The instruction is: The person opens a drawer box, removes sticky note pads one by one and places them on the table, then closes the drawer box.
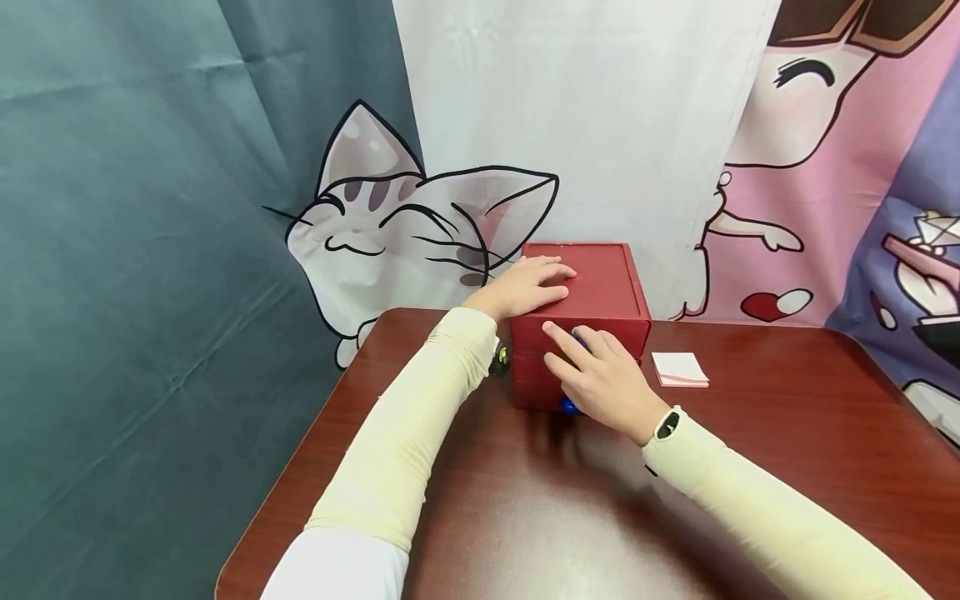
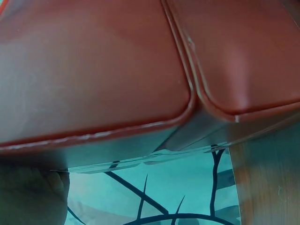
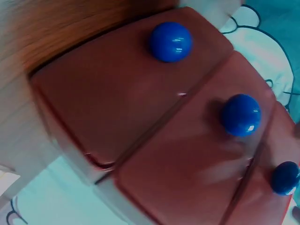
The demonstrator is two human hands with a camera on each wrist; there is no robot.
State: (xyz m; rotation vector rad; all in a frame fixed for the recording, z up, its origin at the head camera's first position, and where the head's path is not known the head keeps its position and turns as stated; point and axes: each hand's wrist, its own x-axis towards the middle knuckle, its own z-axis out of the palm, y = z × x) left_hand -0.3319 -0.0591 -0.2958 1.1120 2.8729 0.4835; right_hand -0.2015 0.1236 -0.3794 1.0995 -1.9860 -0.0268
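Note:
A red drawer box [image 1: 600, 283] with round blue knobs stands on the table. My left hand [image 1: 519, 287] lies at the left edge of its top, fingers extended over the lid. In front of the drawer fronts is my right hand [image 1: 603, 379], its fingers spread near the upper drawer; whether they touch it cannot be told. A blue knob [image 1: 570, 406] shows below that hand. The right wrist view shows three drawer fronts, with a lower knob [image 3: 171, 41], a middle knob [image 3: 240, 115] and an upper knob [image 3: 285, 178]. The drawers look closed.
A small stack of white paper [image 1: 678, 369] lies right of the box on the brown wooden table [image 1: 787, 433]. Behind the table hangs a printed curtain [image 1: 600, 125] with cartoon figures, close to the box's back.

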